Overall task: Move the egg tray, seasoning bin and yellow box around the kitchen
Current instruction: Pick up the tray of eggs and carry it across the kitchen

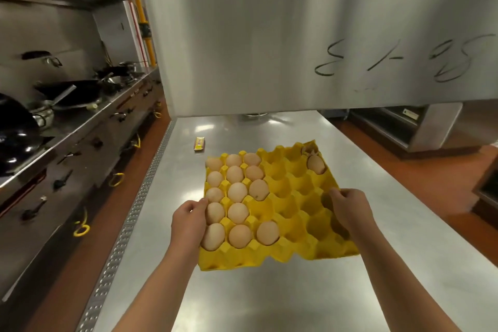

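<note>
A yellow egg tray [291, 205] sits over the steel table [296, 291] in front of me. Several eggs [237, 191] fill its left columns and one egg [315, 164] sits alone near the far right corner. My left hand [188, 221] grips the tray's left edge with curled fingers. Gripping the right side is my right hand [350, 210], its fingers curled over the rim. I cannot tell whether the tray rests on the table or is lifted. A small yellow box [199, 143] lies on the table beyond the tray. No seasoning bin is in view.
A large steel hood panel [310, 29] with handwritten marks hangs above the table's far end. On the left runs a wok range [80, 121] with black woks [67, 91] and yellow-handled valves. A perforated strip [126, 224] edges the table beside the red floor [70, 272].
</note>
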A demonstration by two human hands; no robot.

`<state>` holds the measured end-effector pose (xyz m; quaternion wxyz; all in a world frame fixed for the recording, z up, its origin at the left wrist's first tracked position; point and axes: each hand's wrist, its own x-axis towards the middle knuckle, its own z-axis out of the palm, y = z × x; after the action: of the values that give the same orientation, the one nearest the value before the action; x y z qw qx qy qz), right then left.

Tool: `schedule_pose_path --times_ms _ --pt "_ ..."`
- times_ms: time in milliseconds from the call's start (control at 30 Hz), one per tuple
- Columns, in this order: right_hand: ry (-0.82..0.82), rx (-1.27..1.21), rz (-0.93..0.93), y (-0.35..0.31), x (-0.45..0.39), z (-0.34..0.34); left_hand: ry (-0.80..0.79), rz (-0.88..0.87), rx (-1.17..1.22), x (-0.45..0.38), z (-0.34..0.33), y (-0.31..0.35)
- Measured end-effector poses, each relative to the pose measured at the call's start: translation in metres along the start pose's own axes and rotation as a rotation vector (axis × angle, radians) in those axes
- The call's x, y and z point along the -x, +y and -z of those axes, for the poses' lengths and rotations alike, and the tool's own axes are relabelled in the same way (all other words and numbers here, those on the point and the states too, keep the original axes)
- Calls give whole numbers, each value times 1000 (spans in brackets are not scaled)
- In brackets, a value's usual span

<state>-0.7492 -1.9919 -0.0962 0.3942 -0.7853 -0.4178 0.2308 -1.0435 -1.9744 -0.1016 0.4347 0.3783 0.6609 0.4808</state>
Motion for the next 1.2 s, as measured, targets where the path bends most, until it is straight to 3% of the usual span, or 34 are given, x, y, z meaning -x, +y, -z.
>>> schedule_pose_path --times_ms 333,933,1200 --pt "52 15 -86 11 -14 35 -90 27 41 5 -42 4" --pt "-120 -1 12 102 -137 147 99 56 34 83 -215 4" --pt "-105 -28 -59 129 -143 158 50 38 -4 81 -238 6"
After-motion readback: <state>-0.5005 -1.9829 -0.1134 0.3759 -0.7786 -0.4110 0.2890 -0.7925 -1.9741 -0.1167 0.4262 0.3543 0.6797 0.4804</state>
